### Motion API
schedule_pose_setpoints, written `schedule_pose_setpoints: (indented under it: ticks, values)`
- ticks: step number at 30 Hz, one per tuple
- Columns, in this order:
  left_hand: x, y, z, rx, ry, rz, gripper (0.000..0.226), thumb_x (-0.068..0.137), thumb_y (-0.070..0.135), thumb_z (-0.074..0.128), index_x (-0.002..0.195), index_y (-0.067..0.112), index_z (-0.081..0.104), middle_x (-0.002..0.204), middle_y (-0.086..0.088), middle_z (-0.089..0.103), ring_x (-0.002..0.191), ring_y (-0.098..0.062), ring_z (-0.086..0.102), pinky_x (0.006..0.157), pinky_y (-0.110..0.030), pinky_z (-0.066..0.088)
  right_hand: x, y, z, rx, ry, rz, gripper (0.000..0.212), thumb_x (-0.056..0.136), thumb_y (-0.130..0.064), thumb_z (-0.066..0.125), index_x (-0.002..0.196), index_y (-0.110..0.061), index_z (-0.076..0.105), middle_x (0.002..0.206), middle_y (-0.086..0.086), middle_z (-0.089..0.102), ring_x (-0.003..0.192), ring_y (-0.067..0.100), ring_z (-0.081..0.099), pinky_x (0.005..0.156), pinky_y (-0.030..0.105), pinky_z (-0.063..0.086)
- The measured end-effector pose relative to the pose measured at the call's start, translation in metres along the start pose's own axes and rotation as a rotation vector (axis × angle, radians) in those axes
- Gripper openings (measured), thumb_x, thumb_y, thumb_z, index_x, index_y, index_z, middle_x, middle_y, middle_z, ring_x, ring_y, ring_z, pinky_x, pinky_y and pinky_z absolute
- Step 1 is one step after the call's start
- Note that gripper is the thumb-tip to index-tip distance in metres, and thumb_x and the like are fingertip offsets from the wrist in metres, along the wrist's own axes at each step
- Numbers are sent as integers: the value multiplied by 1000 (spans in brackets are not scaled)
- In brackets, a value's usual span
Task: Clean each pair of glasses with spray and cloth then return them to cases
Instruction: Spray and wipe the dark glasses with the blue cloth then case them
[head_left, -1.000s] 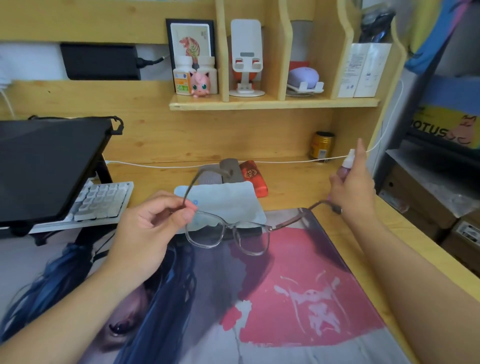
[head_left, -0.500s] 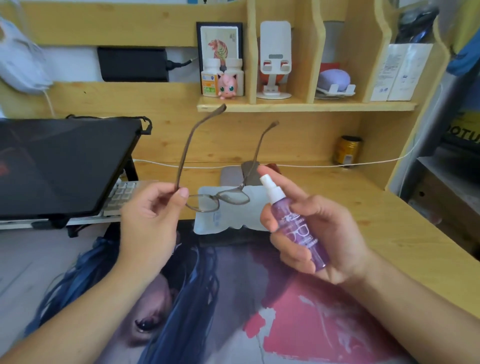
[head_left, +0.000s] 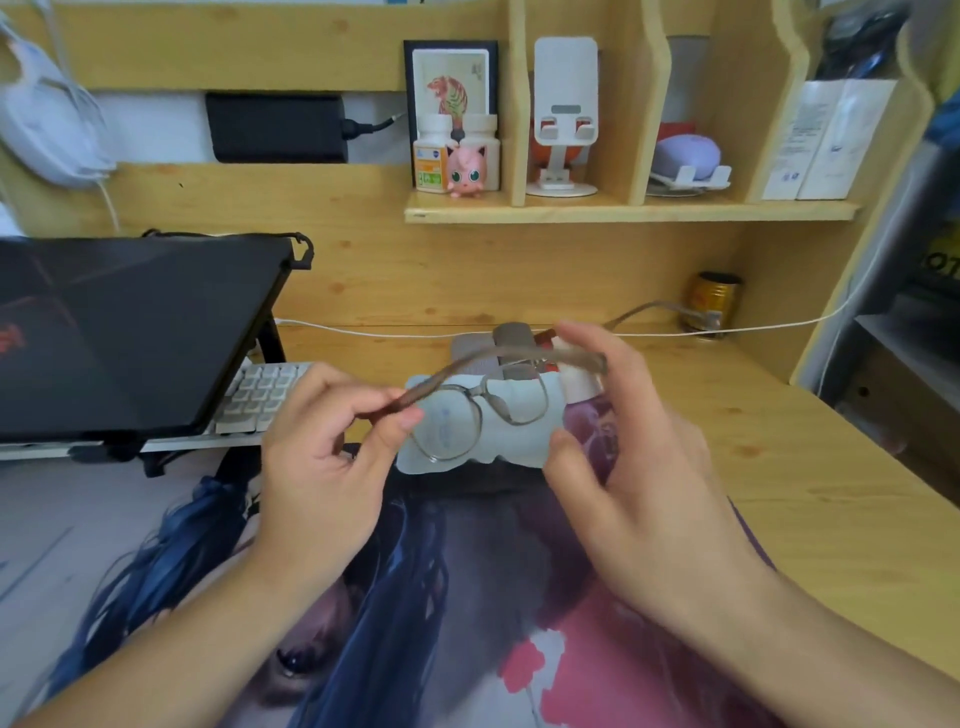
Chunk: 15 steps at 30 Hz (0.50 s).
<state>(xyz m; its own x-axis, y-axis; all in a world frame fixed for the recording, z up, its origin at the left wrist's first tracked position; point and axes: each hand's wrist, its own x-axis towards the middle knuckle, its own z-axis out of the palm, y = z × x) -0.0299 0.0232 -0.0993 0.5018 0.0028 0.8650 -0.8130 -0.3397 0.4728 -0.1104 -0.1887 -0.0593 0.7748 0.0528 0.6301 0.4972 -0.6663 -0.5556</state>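
My left hand pinches one brown temple of a thin-framed pair of glasses and holds them in the air above the desk. Their lenses hang over a pale blue cloth that lies on the desk. My right hand is right of the lenses, fingers curled round a small purple spray bottle with a white cap. The second temple runs behind that hand toward the back right. A grey case and a red case lie just behind the cloth, mostly hidden.
A printed desk mat covers the near desk. A dark laptop on a stand and a white keyboard are at the left. A gold can stands at the back right, and a white cable runs along the back wall.
My left hand has tipped the glasses from temples-up to a flatter pose over the cloth. My right hand with the spray bottle has moved up and in, close beside the lenses.
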Motion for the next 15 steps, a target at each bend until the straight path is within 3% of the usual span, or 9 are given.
schedule_pose_setpoints:
  ticks: [2,4,7,10,13,15]
  values:
    - [1,4,-1,76,-3,132,11,93,18,66,98,9,69,89,2,55,87,-1,58,79,-12,43,-5,-7,2,-22,24,-71,67,89,-16,58,143,-45,32,72,-16,52,66,4,55,61,11,36]
    - [2,6,-2,130,-17,221,11,90,8,65,96,-1,70,87,-8,56,90,-2,57,82,-11,42,-10,-12,6,-51,-1,-113,67,90,-19,56,147,-43,30,73,-24,47,63,-4,52,59,6,33]
    - [1,5,-3,140,-27,283,11,89,0,63,91,-8,70,87,-16,57,94,-9,59,87,-15,45,-12,-15,11,-152,-42,-128,74,91,-19,58,155,-37,26,71,-22,40,58,1,43,53,13,31]
    - [1,1,-3,119,-27,333,9,88,-1,65,96,2,67,97,-6,53,95,-9,58,88,-16,45,-13,-16,15,-181,-98,-116,76,88,-19,59,154,-37,27,73,-21,39,58,-6,41,52,14,27]
    - [1,-1,-3,107,-15,357,18,87,-1,66,101,6,60,98,-3,49,98,-5,56,90,-16,44,-14,-13,18,-184,-130,-90,76,85,-18,63,149,-40,28,72,-25,38,62,-15,41,55,6,31]
    - [0,-1,-3,107,-14,362,20,86,-2,67,102,7,60,99,-2,49,99,-3,55,90,-16,44,-15,-13,19,-202,-140,-74,76,85,-19,63,148,-41,27,73,-24,40,61,-12,44,55,4,35]
